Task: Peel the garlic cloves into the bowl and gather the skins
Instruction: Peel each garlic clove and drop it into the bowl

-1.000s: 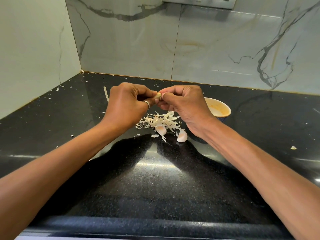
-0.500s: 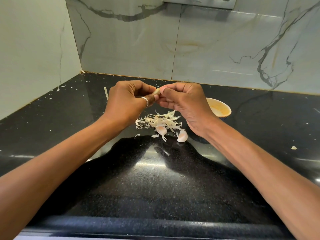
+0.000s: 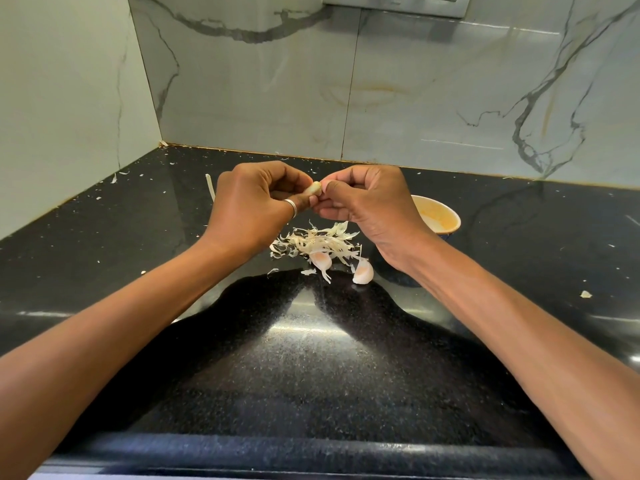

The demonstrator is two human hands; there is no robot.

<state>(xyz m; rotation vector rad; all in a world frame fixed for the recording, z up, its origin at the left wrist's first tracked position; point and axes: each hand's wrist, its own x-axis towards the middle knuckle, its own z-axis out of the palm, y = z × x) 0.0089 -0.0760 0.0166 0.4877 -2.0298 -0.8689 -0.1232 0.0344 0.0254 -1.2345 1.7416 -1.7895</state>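
Garlic clove [image 3: 313, 188] sits pinched between left hand [image 3: 254, 209] and right hand [image 3: 369, 209] grips.

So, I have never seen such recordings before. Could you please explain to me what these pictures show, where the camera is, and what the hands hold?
There is no machine here: a person works with two bare hands. Every picture comes from one wide camera worn on the person's head, looking forward and down, so the arms enter from the bottom. The left hand, with a silver ring, and the right hand both pinch one small pale garlic clove in the air between them; that shared grip is for peeling. Below, on the glossy black stone counter, lies a heap of thin whitish garlic skins, with two unpeeled pinkish cloves at its near edge. A small round bowl with a yellowish inside stands behind the right hand, partly hidden.
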